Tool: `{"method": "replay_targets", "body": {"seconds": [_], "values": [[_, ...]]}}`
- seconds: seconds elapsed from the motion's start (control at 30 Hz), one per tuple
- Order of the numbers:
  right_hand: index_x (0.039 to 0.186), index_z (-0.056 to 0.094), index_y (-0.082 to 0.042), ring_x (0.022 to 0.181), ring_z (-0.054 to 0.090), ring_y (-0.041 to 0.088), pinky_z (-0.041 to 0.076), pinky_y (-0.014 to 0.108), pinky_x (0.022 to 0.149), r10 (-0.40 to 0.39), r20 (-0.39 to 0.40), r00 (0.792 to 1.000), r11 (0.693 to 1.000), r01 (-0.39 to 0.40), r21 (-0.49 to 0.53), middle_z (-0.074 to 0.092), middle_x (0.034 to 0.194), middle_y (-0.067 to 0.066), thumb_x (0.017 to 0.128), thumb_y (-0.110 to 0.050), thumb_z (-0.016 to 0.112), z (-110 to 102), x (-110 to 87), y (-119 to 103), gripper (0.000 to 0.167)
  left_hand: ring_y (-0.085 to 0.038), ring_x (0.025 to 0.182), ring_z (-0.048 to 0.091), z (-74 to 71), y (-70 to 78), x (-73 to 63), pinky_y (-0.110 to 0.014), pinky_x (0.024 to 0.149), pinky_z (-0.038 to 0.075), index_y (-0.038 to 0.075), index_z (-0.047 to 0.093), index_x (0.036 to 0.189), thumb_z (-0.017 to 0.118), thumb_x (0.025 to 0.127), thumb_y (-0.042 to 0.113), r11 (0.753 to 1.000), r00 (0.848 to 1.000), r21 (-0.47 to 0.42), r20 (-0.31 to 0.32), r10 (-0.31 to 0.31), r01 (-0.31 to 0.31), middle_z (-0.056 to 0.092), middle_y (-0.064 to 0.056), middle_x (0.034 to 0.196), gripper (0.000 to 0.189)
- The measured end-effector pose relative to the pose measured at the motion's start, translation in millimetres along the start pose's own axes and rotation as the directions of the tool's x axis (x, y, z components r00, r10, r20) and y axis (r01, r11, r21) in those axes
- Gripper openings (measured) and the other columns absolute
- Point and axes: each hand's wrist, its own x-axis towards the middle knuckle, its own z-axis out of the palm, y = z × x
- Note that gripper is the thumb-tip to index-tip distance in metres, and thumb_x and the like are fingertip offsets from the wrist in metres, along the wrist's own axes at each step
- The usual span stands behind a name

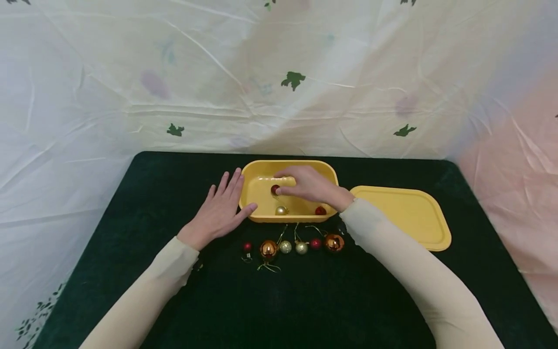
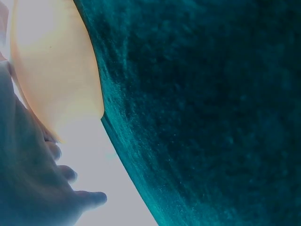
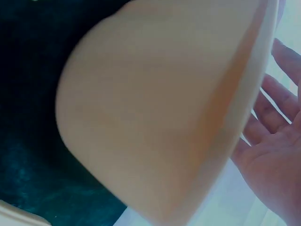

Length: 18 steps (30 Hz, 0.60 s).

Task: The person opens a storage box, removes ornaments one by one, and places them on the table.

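A yellow plastic box (image 1: 288, 219) stands near the far side of the table. Inside it lie a dark red bauble (image 1: 275, 189), a gold bauble (image 1: 281, 210) and a red bauble (image 1: 320, 211). My left hand (image 1: 220, 208) rests against the box's left end, fingers straight and thumb over the front rim. Over the box, my right hand (image 1: 307, 183) reaches in from the right, thumb and fingers apart, the thumb tip beside the dark red bauble. In the right wrist view, the right hand (image 3: 273, 141) shows loosely bent fingers, partly hidden behind the box wall (image 3: 136, 94).
In front of the box is a row of Christmas baubles: a small red one (image 1: 247, 247), copper ones (image 1: 268, 249), gold ones (image 1: 301, 247) and another red one (image 1: 316, 243), several with gold strings. A yellow lid (image 1: 407, 215) lies right of the box on the dark green tablecloth (image 1: 270, 305).
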Motion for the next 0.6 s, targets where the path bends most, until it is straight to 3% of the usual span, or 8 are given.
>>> {"method": "replay_targets", "body": {"seconds": [0.33, 0.6], "values": [[0.139, 0.065, -0.006, 0.131, 0.058, 0.026, 0.044, 0.044, 0.112, 0.03, 0.065, 0.997, 0.999, -0.028, -0.033, 0.064, 0.142, 0.01, 0.099, -0.029, 0.073, 5, 21.1, 8, 0.047, -0.035, 0.159, -0.005, -0.2, 1.2, -0.1, -0.066, 0.122, 0.01, 0.009, 0.001, 0.167, 0.028, 0.101, 0.075, 1.0, 1.0, 0.003, -0.007, 0.009, -0.009, -0.008, -0.007, 0.174, 0.097], [0.138, 0.065, -0.003, 0.127, 0.061, 0.027, 0.046, 0.042, 0.11, 0.049, 0.116, 0.992, 0.998, -0.044, -0.053, 0.066, 0.137, 0.012, 0.098, -0.023, 0.074, 14, 29.5, 11, 0.045, -0.03, 0.159, -0.011, -0.2, 2.9, 0.6, -0.064, 0.124, 0.007, 0.012, -0.004, 0.167, 0.026, 0.1, 0.077, 1.0, 1.0, -0.005, 0.017, -0.008, 0.008, -0.014, -0.002, 0.173, 0.098]]}}
